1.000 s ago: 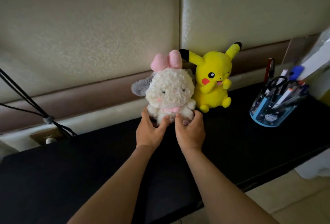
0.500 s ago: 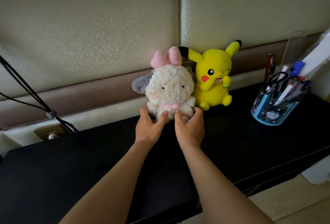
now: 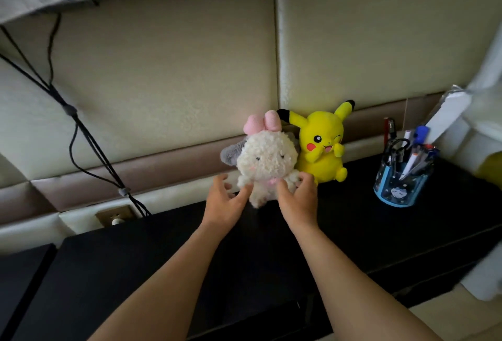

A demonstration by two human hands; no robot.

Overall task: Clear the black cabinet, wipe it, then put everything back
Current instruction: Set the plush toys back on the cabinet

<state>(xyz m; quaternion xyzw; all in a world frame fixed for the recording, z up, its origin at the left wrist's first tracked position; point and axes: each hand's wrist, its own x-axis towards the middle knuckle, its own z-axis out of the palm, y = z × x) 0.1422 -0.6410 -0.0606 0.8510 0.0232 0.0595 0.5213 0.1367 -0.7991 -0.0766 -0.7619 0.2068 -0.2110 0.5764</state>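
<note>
A fluffy white plush toy (image 3: 264, 162) with a pink bow and grey ears stands on the black cabinet (image 3: 152, 256), leaning against a yellow plush toy (image 3: 323, 150) at the wall. My right hand (image 3: 298, 202) pinches the white plush's lower right side between thumb and fingers. My left hand (image 3: 226, 202) is at its lower left with fingers spread apart, and only the thumb touches the fur. A blue pen holder (image 3: 400, 185) full of pens and scissors stands on the cabinet to the right.
Padded cream wall panels rise behind the cabinet. Black cables (image 3: 87, 139) run down to a wall socket (image 3: 115, 215) at the left. White wrapped items (image 3: 445, 115) lean at the far right. Pale floor tiles (image 3: 445, 316) show at the lower right.
My left hand's fingers have come off the white plush and spread. The right hand has kept its hold. The view has tipped upward and the plush has stayed beside the yellow one.
</note>
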